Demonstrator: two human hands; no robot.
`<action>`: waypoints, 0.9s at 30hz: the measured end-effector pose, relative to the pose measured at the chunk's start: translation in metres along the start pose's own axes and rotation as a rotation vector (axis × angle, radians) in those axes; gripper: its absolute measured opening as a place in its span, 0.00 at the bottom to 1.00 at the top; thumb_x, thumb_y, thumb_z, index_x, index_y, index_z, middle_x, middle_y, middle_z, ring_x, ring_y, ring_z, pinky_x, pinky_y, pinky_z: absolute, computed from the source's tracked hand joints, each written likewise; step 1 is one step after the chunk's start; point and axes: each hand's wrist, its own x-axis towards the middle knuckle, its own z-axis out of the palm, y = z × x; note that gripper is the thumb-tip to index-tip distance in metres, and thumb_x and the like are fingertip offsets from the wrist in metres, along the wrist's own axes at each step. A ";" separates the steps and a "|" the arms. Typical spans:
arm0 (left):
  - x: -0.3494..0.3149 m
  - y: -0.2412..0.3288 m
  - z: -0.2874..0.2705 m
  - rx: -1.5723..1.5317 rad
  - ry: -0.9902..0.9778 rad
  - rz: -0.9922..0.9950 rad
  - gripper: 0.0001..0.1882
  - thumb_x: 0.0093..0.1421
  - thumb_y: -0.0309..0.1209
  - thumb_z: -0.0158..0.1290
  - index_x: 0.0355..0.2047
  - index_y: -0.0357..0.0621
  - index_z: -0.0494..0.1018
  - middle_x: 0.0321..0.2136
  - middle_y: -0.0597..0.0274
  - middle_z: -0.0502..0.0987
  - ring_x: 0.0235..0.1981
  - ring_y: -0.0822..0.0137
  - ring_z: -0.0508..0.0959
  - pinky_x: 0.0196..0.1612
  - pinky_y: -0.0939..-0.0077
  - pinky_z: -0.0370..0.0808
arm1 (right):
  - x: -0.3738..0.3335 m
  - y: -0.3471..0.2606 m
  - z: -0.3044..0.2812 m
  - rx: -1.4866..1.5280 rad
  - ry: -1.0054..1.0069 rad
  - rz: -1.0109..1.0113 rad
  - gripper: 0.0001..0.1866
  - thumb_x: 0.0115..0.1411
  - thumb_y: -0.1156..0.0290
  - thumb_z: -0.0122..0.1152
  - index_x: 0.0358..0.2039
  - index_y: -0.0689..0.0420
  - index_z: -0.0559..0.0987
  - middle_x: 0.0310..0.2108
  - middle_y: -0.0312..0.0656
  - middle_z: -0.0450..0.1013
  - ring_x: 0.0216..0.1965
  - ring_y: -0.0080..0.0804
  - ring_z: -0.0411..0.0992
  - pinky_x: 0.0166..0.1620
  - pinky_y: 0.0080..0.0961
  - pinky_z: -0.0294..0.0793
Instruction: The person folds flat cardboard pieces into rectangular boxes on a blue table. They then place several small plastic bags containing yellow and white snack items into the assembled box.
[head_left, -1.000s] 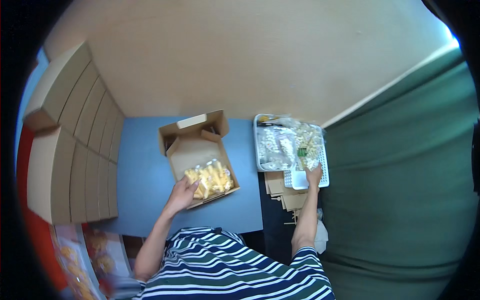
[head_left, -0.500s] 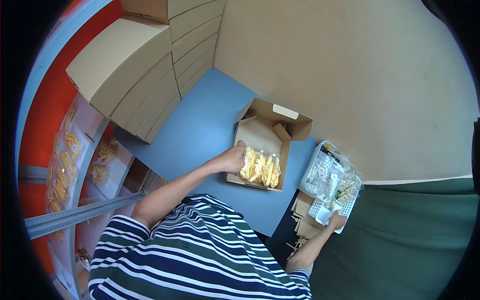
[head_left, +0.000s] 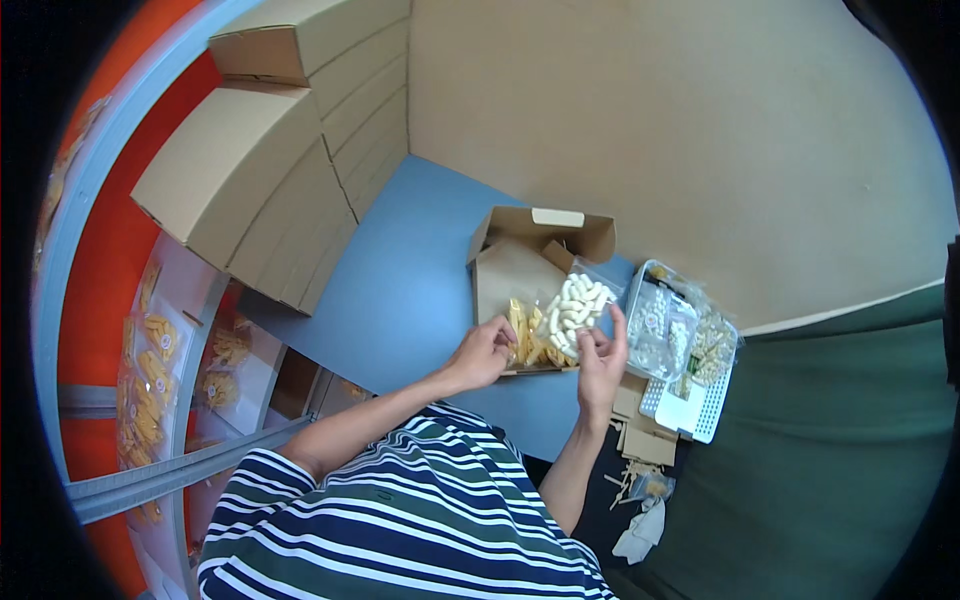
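Note:
My right hand (head_left: 601,368) is closed on a clear bag of cream-white curved pieces (head_left: 577,305), held above the right side of an open cardboard box (head_left: 507,275). Several clear bags of yellow stick-shaped pieces (head_left: 522,325) stand along the near side of that box. At its near left side is my left hand (head_left: 480,354), with the fingers curled in against the leftmost yellow bag. What its fingertips hold, if anything, is hidden. The white bag covers part of the yellow ones.
Right of the box, a white perforated basket (head_left: 710,410) holds a clear tub and bags of pale pieces (head_left: 655,315). Cardboard boxes (head_left: 255,180) are stacked at the left on the blue table (head_left: 400,260). Shelves with yellow bags (head_left: 150,380) stand farther left; a green curtain (head_left: 820,450) hangs right.
My right hand has come from the basket to the box with the bag of cream-white pieces. My left hand has moved slightly lower along the box's left side.

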 end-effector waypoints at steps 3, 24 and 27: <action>-0.002 0.003 0.001 0.018 -0.027 -0.039 0.09 0.59 0.16 0.49 0.39 0.32 0.75 0.32 0.52 0.81 0.36 0.63 0.83 0.43 0.67 0.81 | 0.019 0.018 0.018 -0.121 -0.058 0.000 0.30 0.69 0.82 0.61 0.70 0.66 0.65 0.44 0.51 0.84 0.43 0.26 0.82 0.45 0.21 0.80; 0.002 0.006 -0.066 0.434 0.170 0.054 0.23 0.64 0.37 0.67 0.54 0.39 0.77 0.51 0.43 0.79 0.42 0.53 0.83 0.46 0.58 0.80 | 0.023 0.046 0.050 -0.747 -0.266 -0.052 0.10 0.61 0.69 0.75 0.38 0.62 0.89 0.22 0.43 0.82 0.24 0.25 0.78 0.31 0.27 0.77; 0.012 -0.003 -0.045 0.501 0.287 0.136 0.34 0.64 0.38 0.66 0.67 0.42 0.69 0.63 0.32 0.68 0.55 0.39 0.78 0.57 0.49 0.77 | 0.013 0.047 0.038 -0.733 -0.100 -0.175 0.10 0.60 0.72 0.74 0.40 0.64 0.87 0.27 0.46 0.81 0.27 0.33 0.79 0.34 0.32 0.78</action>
